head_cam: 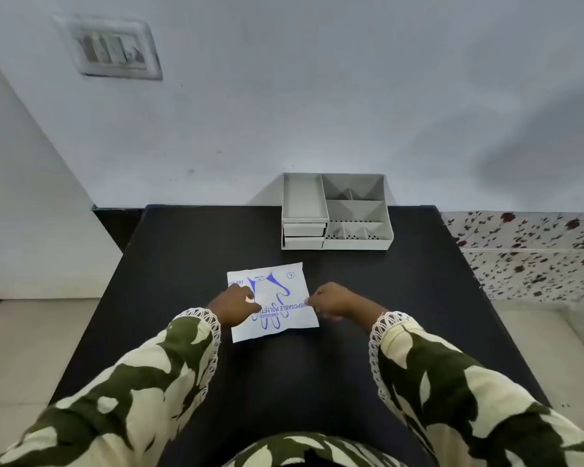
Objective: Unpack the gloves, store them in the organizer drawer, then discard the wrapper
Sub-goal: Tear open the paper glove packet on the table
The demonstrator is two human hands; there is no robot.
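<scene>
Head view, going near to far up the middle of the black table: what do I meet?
White glove packet with blue hand print, held at its sides by left hand and right hand → grey plastic organizer → pale wall.

1. The place looks like a room in a home, not a workshop or lab.
2. A black tabletop [196, 264] stands against a plain pale painted wall [317, 96].
3. High on that wall, up and left of the tabletop, sits a household switch plate [113, 48].
4. Right of the tabletop lies a flower-printed cloth [526, 244], like bedding.
5. Left of the tabletop the floor [31, 348] is pale tile.
</scene>
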